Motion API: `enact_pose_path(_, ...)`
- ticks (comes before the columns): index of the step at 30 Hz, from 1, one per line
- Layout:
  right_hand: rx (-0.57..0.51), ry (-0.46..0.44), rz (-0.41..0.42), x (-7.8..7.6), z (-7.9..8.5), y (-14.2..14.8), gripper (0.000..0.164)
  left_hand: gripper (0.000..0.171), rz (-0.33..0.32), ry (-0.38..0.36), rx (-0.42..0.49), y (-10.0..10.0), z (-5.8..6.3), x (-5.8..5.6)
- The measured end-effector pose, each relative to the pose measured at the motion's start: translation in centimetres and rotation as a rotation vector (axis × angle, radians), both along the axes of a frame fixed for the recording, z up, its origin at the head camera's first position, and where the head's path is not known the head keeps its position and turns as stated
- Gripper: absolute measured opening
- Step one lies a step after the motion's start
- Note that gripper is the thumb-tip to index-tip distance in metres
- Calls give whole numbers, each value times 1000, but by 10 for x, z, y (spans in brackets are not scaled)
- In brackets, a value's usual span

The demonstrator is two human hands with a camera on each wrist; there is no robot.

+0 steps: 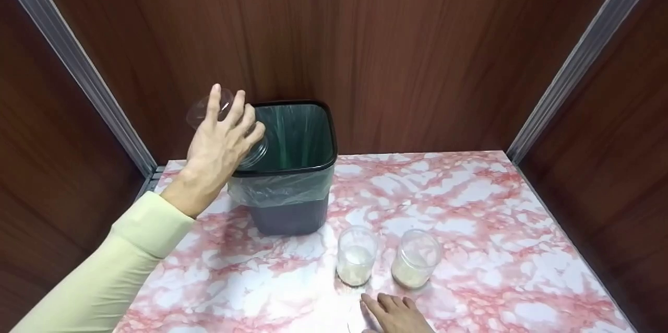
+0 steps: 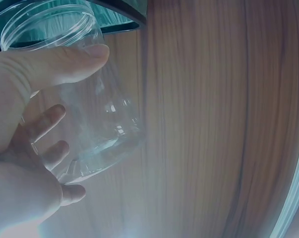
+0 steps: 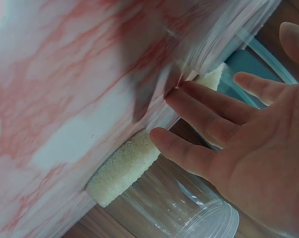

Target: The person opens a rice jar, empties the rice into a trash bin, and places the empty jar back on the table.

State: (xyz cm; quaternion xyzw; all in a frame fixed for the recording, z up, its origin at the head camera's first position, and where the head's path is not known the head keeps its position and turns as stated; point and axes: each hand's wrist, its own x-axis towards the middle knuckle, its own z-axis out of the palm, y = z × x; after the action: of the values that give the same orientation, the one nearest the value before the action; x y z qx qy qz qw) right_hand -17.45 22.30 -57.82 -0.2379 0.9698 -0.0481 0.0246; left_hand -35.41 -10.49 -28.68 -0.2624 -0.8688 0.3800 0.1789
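Observation:
My left hand (image 1: 216, 147) grips a clear plastic jar (image 2: 102, 116) over the left side of a dark bin (image 1: 289, 218). The jar is tipped, its threaded mouth (image 2: 50, 29) towards the bin's opening, and its see-through walls show no contents. Low in the head view, my right hand (image 1: 395, 314) lies near the table with fingers extended and nothing in its grasp. Just beyond its fingers stand two clear jars, the left jar (image 1: 357, 241) and the right jar (image 1: 419, 249), upright and uncapped. Each has a layer of pale rice-like grains (image 3: 124, 166) at the bottom.
A translucent liner (image 1: 282, 189) folds over the bin's black rim (image 1: 334, 140). The bin stands at the back left of the pink-and-white marbled table (image 1: 485, 249). Wood-grain panels (image 1: 417, 51) rise behind and on both sides, with grey metal posts (image 1: 569, 61) in the corners.

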Motion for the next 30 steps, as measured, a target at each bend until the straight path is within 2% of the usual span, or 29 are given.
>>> enact_pose_path(3,-43,-26,-8,-1,3,1,69,100,-18,15,75,-1,2,1)
enact_pose_path(7,-119,-29,6,-6,9,4,60,98,-22,41,257,-7,6,6)
enact_pose_path(9,-153,13,23,-8,13,7,54,105,-10,58,341,-11,8,11)
enact_pose_path(12,-208,95,50,-11,20,11,44,101,-21,117,491,-17,8,18)
enact_pose_path(16,-298,204,89,-15,29,13,32,88,-74,217,663,-25,1,25)
enact_pose_path(19,-350,316,112,-18,34,13,24,90,-85,253,747,-30,-7,31)
enact_pose_path(22,-394,412,117,-20,38,11,17,91,-91,254,851,-37,-15,40)
enact_pose_path(25,-443,449,112,-21,43,9,13,90,-117,224,1002,-44,-25,53)
enact_pose_path(30,-513,505,104,-25,51,7,7,92,-182,107,1254,-52,-48,76)
